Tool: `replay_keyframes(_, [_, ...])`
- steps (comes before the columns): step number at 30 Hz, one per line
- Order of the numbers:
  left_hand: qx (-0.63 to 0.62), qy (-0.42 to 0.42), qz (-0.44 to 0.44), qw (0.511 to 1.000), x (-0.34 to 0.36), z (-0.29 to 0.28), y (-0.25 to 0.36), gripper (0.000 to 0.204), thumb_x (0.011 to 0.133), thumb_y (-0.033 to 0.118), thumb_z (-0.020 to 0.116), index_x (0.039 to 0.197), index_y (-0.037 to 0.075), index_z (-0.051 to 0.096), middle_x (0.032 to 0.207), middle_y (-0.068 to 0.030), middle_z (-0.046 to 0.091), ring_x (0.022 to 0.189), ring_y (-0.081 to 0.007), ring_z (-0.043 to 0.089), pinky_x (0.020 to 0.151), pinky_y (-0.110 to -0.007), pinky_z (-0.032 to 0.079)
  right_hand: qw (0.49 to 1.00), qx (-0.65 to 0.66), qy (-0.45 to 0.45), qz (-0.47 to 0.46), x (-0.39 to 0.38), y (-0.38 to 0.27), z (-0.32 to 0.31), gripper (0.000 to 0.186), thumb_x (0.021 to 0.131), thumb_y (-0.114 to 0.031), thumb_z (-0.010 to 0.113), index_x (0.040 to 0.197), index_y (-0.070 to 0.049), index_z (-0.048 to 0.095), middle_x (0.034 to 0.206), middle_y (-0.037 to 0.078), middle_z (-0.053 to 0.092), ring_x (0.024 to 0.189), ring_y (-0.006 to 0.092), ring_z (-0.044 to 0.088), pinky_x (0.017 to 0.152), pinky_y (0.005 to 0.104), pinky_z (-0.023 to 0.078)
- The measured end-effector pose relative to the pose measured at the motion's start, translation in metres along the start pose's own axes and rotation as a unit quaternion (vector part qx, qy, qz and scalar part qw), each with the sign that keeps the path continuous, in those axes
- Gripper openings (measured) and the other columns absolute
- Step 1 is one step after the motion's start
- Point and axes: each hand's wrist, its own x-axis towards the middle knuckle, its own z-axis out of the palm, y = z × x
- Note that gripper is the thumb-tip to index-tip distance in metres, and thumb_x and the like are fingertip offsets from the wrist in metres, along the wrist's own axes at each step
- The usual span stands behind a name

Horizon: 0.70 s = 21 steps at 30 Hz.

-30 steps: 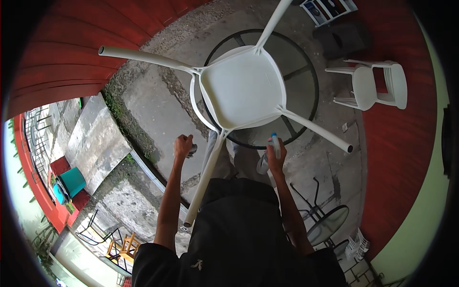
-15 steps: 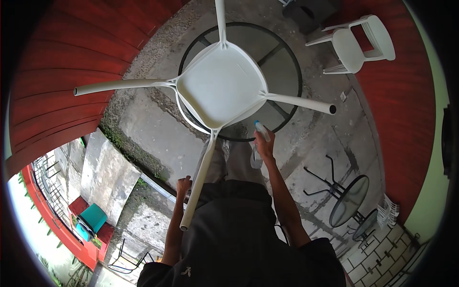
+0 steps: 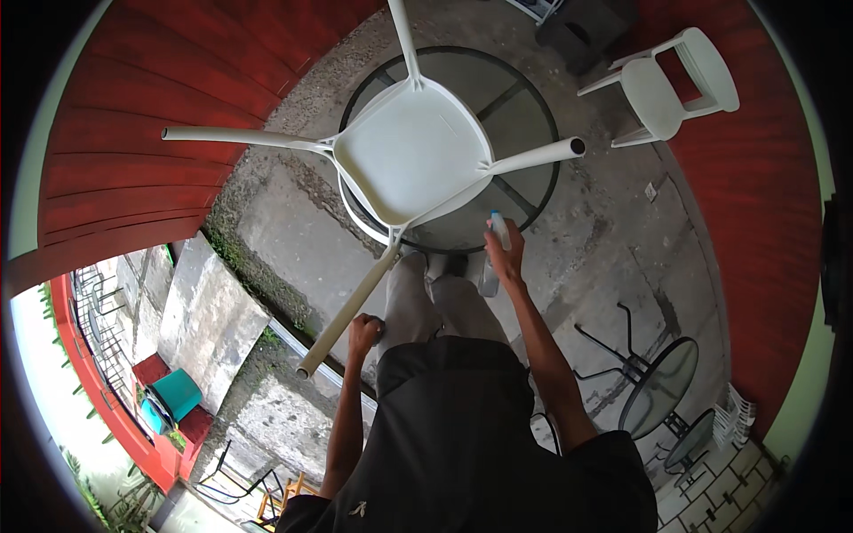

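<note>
An upturned white plastic chair (image 3: 413, 151) rests on a round glass table (image 3: 524, 133) with a dark rim, its legs raised, one pointing toward me. My right hand (image 3: 505, 253) is closed on a clear plastic bottle (image 3: 500, 231) with a blue cap, below the table's front right. My left hand (image 3: 362, 333) is closed by my left thigh, just right of the nearest chair leg, on something dark that I cannot make out. Neither hand touches the chair. My legs show below the table's rim.
White chairs (image 3: 649, 93) stand right, by a red wall (image 3: 746, 231). A dark box (image 3: 577, 35) sits behind. Another glass table (image 3: 662, 386) lies lower right, beside stacked white items (image 3: 733, 417). A drainage channel (image 3: 302, 342) runs left, with a teal bucket (image 3: 178, 395) beyond.
The upturned chair and table appear further left and slightly higher than a second ago. My left hand has moved down and rightward toward my thigh; my right hand has risen slightly, still holding the bottle.
</note>
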Motion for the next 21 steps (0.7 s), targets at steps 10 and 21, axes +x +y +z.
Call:
replay_keyframes(10, [0.062, 0.125, 0.202, 0.969, -0.043, 0.073, 0.118, 0.025, 0.089, 0.017, 0.068, 0.108, 0.004, 0.059, 0.092, -0.023, 0.071, 0.09, -0.0405, 0.07, 0.073, -0.044, 0.055, 0.962, -0.069, 0.147, -0.221, 0.137, -0.026, -0.056, 0.061, 0.09, -0.021, 0.071, 0.14, 0.0, 0.043, 0.13, 0.02, 0.044, 0.119, 0.0346, 0.049, 0.1, 0.0459, 0.042])
replay_keyframes(21, [0.018, 0.148, 0.197, 0.969, -0.025, 0.099, 0.212, 0.032, 0.093, 0.028, 0.064, 0.11, 0.002, 0.055, 0.088, -0.0262, 0.071, 0.081, -0.0442, 0.069, 0.07, -0.046, 0.053, 0.981, -0.079, 0.081, -0.16, 0.056, -0.038, -0.072, 0.104, 0.073, -0.01, 0.082, 0.152, 0.005, 0.017, 0.149, 0.028, 0.027, 0.139, 0.0412, 0.029, 0.115, 0.0505, 0.027])
